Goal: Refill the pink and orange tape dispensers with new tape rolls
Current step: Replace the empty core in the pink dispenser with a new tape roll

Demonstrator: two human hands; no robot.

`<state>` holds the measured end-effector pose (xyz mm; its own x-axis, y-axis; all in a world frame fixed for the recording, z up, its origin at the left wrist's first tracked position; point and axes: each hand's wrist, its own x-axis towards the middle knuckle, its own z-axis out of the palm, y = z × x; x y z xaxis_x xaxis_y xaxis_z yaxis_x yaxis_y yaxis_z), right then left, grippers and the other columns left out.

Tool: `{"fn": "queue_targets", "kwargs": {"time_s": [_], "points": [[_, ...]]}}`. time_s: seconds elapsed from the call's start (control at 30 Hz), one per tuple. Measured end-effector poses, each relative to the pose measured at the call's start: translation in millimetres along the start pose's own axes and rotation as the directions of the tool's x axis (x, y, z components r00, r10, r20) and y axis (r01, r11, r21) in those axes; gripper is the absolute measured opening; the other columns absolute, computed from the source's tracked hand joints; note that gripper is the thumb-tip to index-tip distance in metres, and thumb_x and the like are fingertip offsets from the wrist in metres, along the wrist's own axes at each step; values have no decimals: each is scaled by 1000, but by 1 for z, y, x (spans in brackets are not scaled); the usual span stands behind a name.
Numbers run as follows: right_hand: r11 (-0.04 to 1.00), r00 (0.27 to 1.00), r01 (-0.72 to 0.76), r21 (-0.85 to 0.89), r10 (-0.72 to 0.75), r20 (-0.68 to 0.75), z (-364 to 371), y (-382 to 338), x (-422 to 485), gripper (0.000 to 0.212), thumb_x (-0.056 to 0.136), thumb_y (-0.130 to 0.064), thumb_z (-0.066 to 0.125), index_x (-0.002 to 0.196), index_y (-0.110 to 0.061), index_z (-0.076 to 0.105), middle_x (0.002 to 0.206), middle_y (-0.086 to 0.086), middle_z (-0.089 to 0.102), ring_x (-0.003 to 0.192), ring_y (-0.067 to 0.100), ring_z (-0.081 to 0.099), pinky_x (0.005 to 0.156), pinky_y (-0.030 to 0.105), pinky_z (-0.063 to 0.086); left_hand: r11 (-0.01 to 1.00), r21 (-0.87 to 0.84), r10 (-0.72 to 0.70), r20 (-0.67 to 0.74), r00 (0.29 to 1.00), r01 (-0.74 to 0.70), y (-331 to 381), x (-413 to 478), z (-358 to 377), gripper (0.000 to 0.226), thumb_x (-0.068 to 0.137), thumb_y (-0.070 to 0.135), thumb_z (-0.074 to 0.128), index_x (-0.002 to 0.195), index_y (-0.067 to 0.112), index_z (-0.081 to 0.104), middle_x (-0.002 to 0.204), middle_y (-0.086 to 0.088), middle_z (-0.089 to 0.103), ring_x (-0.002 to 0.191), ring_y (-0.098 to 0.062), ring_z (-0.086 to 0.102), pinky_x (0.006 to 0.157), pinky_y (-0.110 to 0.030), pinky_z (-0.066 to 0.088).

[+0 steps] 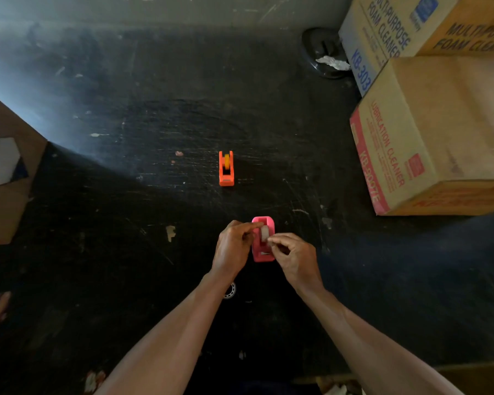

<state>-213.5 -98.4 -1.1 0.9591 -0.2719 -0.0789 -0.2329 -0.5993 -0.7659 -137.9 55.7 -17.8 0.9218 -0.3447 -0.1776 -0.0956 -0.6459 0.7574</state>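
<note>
A scratched black tabletop point(154, 115) fills the view, with stacked brown cardboard cartons point(434, 132) at two o'clock and a flat brown cardboard sheet point(3, 172) at nine o'clock. At six o'clock the left hand point(232, 248) pinches the near-left wall of the small pink plastic tape dispenser point(263, 239), while the right hand point(294, 256) has thumb and fingertips closed on the pale tape roll point(265, 233) seated in it. The small orange plastic tape dispenser point(226, 168), holding a yellow-cored roll, stands apart at twelve o'clock from the pink one.
</note>
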Motion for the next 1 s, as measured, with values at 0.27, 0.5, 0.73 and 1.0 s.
{"fn": "queue_targets", "kwargs": {"time_s": [0.27,0.5,0.73,1.0], "points": [[996,998,42,-78,-38,50,1,2,-15,22,90,-6,76,111,-13,79,112,-2,76,99,3,69,86,6,50,1000,29,-5,-21,1000,5,2,-2,0,40,99,3,62,127,29,72,104,7,59,82,0,57,67,-11,45],[993,995,78,-89,-72,66,4,5,-29,23,92,-9,73,112,-18,80,117,-5,74,108,6,67,95,21,54,999,37,-11,-23,1000,11,4,-2,0,37,98,4,63,127,24,72,104,8,59,85,-2,59,67,-11,46],[956,981,183,-228,-162,107,7,13,-39,28,92,-13,75,119,-11,77,127,5,73,113,11,65,98,22,53,999,28,-37,-23,999,37,5,-1,-1,37,98,4,63,126,26,72,105,7,60,81,1,56,65,-8,44],[944,983,159,-289,-123,139,6,11,-44,41,95,-20,71,136,-14,67,140,6,66,128,19,61,106,20,35,996,8,-84,-27,996,85,7,-1,2,36,99,5,62,127,26,71,107,6,61,82,-2,59,65,-10,43]]}}
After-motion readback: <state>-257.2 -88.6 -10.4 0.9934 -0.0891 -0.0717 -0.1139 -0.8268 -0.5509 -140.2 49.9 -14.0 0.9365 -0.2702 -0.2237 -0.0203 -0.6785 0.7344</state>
